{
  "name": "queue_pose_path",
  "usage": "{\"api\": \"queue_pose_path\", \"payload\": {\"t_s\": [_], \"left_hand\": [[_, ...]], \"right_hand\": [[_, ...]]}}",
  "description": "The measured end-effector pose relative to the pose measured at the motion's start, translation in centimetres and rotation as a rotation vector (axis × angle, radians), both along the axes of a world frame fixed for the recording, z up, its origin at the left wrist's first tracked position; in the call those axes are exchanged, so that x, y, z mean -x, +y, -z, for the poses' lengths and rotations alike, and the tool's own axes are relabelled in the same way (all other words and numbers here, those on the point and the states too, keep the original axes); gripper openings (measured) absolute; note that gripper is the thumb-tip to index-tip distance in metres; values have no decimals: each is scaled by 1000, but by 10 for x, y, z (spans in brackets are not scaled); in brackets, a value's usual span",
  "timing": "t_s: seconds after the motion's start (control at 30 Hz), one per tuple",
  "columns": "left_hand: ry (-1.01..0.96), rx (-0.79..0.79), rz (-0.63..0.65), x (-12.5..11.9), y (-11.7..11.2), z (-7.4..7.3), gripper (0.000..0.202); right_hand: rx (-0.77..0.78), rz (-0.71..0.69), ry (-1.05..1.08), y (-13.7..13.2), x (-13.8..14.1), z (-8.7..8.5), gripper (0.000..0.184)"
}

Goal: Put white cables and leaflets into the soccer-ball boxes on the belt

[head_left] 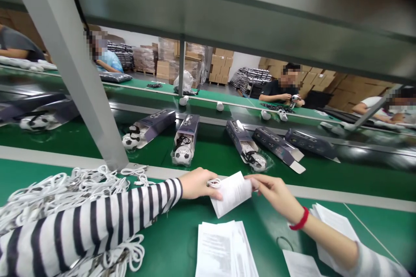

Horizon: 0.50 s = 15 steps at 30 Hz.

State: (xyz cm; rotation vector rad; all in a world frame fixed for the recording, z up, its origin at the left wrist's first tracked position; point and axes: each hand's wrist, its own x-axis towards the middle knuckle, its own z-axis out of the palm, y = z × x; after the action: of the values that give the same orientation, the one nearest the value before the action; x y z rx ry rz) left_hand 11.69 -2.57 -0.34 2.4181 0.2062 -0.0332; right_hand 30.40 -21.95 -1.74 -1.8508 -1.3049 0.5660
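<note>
My left hand [198,184], in a black-and-white striped sleeve, pinches a small loop of white cable [214,183] against the left edge of a white printed leaflet [231,194]. My right hand [276,194], with a red band on its wrist, holds the leaflet's right edge between finger and thumb. Below the hands lies a stack of white leaflets [221,249], and a second stack [334,229] lies under my right forearm. A heap of bundled white cables [61,197] spreads beneath and beyond my left arm.
A green conveyor belt [208,151] carries dark open boxes [156,125] and soccer-ball-patterned items [183,154] in clear bags. A grey steel post [69,73] rises at left. Co-workers sit across the line, with stacked cartons [221,62] behind them.
</note>
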Motion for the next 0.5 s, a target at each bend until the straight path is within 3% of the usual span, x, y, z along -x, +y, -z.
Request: {"api": "queue_pose_path", "payload": {"t_s": [0.1,0.2,0.27,0.4,0.5], "left_hand": [[-21,-37,-64,1,-1,-3,40],[-66,-39,-94,-2,-8,-3,47],[-82,-15,-125,-4,-14,-1,49],[-123,86,-222,-6,-13,5,47],[-173,150,-226,-5,-8,8,45]], "right_hand": [[-12,19,126,-2,-11,-6,43],[10,-70,252,0,-5,-2,53],[16,-77,300,2,2,3,52],[-81,49,393,4,7,9,56],[-66,-14,439,2,7,11,56]]}}
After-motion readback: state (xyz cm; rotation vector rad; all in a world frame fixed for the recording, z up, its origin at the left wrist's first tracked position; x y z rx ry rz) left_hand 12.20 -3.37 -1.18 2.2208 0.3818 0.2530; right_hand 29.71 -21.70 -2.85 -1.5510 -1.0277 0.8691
